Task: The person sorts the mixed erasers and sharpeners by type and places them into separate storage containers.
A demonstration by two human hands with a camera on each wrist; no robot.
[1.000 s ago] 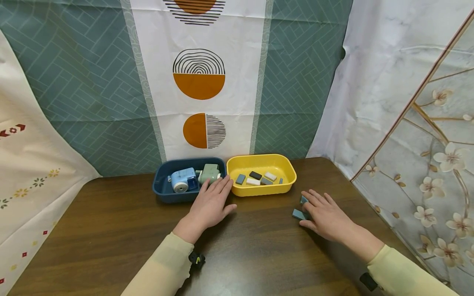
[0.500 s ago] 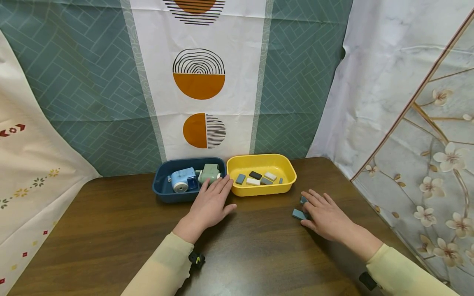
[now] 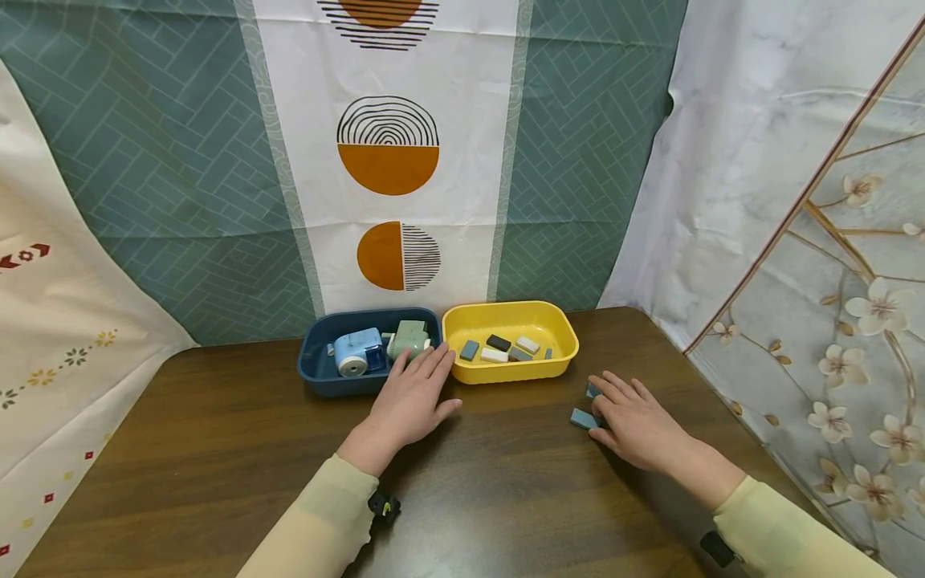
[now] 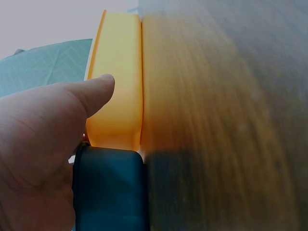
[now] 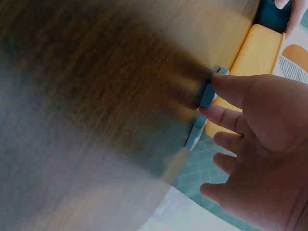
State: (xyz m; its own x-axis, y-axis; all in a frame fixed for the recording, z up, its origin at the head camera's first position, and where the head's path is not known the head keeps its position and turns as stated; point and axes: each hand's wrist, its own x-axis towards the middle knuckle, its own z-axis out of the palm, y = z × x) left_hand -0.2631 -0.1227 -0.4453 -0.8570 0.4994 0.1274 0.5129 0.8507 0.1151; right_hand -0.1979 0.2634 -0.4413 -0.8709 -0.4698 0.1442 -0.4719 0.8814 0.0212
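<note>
Two blue-grey blocks lie on the table (image 3: 217, 449) at the right, the near block (image 3: 582, 417) against the thumb side of the right hand (image 3: 636, 425) and the far block (image 3: 592, 391) at its fingertips. Almost nothing has changed over the last second: that hand has barely shifted and rests flat with straight fingers, gripping neither, so both blocks are still outside the trays. The left hand (image 3: 412, 397) lies open, fingers on the near rim of the blue tray (image 3: 312, 361), which holds two pencil sharpeners (image 3: 357, 351). The yellow tray (image 3: 571, 341) holds about six blocks.
</note>
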